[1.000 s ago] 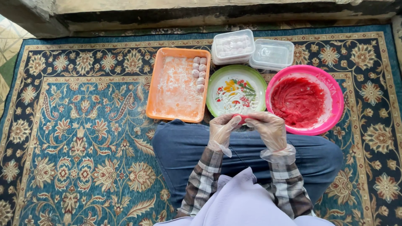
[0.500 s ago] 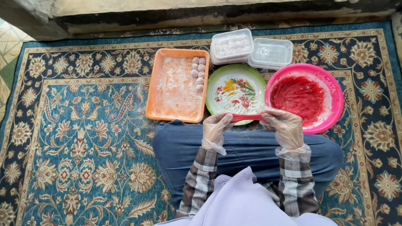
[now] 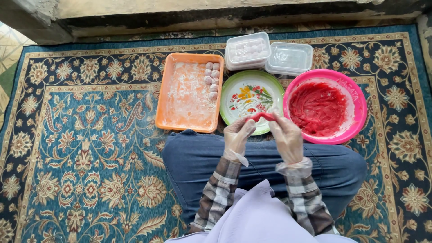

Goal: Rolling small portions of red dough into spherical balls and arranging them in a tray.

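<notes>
My left hand (image 3: 237, 135) and my right hand (image 3: 286, 137), both in clear plastic gloves, hold a small piece of red dough (image 3: 262, 117) between their fingertips, stretched over the near rim of a green-rimmed flowered plate (image 3: 270, 87). To the right stands a pink bowl (image 3: 355, 96) smeared with red dough. Left of the plate lies an orange tray (image 3: 189, 96) dusted with white flour, with several small pale balls (image 3: 212, 80) lined along its right edge.
Two clear plastic lidded boxes sit behind the plate: one (image 3: 248, 49) with pale balls inside, one (image 3: 289, 58) that looks empty. Everything rests on a blue patterned carpet (image 3: 81, 135). My crossed legs in blue cloth (image 3: 193, 157) lie below the hands. A stone ledge (image 3: 225, 18) borders the carpet.
The hands rose slightly toward the plate and drew apart, and the red dough between the fingertips has been pulled out into a strip.
</notes>
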